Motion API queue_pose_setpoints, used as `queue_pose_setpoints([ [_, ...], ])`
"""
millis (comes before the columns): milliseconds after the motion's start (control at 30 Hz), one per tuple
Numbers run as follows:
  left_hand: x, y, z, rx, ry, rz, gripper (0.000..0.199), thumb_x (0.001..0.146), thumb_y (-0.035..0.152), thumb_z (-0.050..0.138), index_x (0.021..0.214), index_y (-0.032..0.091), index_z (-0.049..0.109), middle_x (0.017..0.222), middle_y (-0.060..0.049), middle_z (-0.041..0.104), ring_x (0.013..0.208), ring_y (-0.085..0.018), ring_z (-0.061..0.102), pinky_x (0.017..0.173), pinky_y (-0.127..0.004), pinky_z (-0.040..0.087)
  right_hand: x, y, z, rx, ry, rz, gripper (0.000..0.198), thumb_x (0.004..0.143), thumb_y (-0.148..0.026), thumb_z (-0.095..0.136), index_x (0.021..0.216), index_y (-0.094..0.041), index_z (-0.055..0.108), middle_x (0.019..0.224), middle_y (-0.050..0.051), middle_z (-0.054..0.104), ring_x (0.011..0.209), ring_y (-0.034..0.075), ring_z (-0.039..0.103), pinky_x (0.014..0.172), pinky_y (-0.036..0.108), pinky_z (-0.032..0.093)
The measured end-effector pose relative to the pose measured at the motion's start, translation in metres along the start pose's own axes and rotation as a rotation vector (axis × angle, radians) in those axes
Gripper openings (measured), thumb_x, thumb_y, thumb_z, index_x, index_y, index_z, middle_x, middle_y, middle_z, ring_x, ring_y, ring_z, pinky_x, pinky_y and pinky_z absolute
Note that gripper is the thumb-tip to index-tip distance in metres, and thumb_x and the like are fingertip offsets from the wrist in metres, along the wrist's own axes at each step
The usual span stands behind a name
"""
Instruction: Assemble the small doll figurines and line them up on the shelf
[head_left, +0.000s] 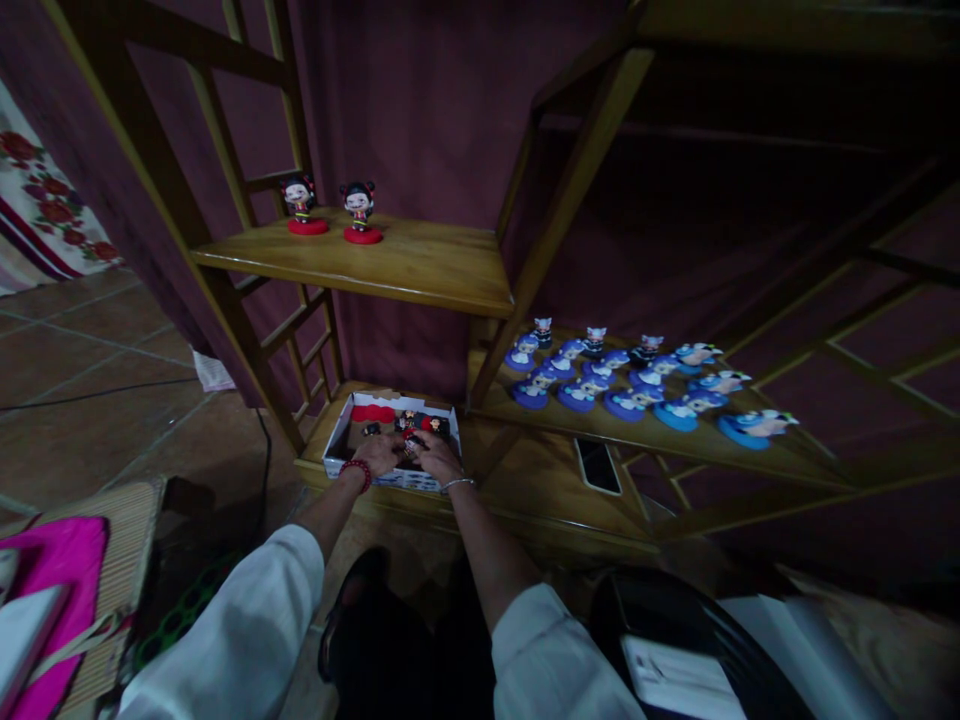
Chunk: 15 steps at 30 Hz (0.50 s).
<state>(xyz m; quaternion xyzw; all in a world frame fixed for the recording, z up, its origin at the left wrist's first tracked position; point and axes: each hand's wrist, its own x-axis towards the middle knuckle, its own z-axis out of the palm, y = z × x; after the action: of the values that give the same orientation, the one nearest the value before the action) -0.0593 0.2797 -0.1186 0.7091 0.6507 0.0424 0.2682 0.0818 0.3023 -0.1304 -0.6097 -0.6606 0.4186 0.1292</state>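
Both hands are inside a shallow white cardboard box (pixel 454 440) on the low wooden shelf. My left hand (pixel 380 455), with a red bead bracelet at the wrist, has its fingers closed at a small dark-haired figurine (pixel 410 448). From the other side my right hand (pixel 438 459), wearing a pale bracelet, closes its fingers on the same figurine; they partly cover it. Red round bases (pixel 371 412) lie at the back of the box. Beside them are more dark figurines (pixel 438 426), and a small dark piece (pixel 371 429) lies near my left hand.
Two figurines on red bases (pixel 361 215) stand on the upper wooden shelf (pixel 420 260). To the right, several purple and blue figurines (pixel 634 400) stand in rows. A phone (pixel 598 466) lies on the low shelf. A black cable (pixel 266 450) hangs at the left.
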Motion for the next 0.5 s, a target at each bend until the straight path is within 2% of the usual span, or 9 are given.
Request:
queue_pose_setpoints([
  [167, 0.0014, -0.0014, 0.0001, 0.002, 0.023, -0.025, 0.03, 0.078, 0.029, 0.046, 0.105, 0.031, 0.057, 0.101, 0.002, 0.065, 0.096, -0.017, 0.057, 0.079, -0.025, 0.044, -0.0001, 0.0003, 0.0001, 0.044, 0.013, 0.004, 0.039, 0.084, -0.028, 0.047, 0.123, -0.028, 0.047, 0.109, 0.001, 0.062, 0.078, 0.01, 0.063, 0.068, 0.018, 0.047],
  [300, 0.0008, -0.0012, 0.0005, 0.003, 0.031, -0.017, 0.029, 0.078, 0.03, 0.046, 0.105, 0.031, 0.057, 0.102, 0.003, 0.064, 0.098, -0.017, 0.057, 0.081, -0.025, 0.043, -0.0026, -0.0005, -0.0001, -0.035, 0.063, -0.024, 0.037, 0.081, -0.031, 0.051, 0.118, -0.029, 0.053, 0.102, -0.001, 0.065, 0.087, 0.015, 0.061, 0.076, 0.022, 0.046],
  [500, -0.0007, 0.0005, 0.0, 0.0, 0.044, -0.012, 0.027, 0.08, 0.033, 0.045, 0.105, 0.03, 0.056, 0.103, 0.002, 0.064, 0.098, -0.016, 0.056, 0.081, -0.024, 0.043, 0.0006, 0.0046, 0.0021, -0.019, 0.082, -0.054, 0.041, 0.08, -0.029, 0.052, 0.121, -0.028, 0.05, 0.105, 0.001, 0.064, 0.087, 0.014, 0.06, 0.078, 0.023, 0.045],
])
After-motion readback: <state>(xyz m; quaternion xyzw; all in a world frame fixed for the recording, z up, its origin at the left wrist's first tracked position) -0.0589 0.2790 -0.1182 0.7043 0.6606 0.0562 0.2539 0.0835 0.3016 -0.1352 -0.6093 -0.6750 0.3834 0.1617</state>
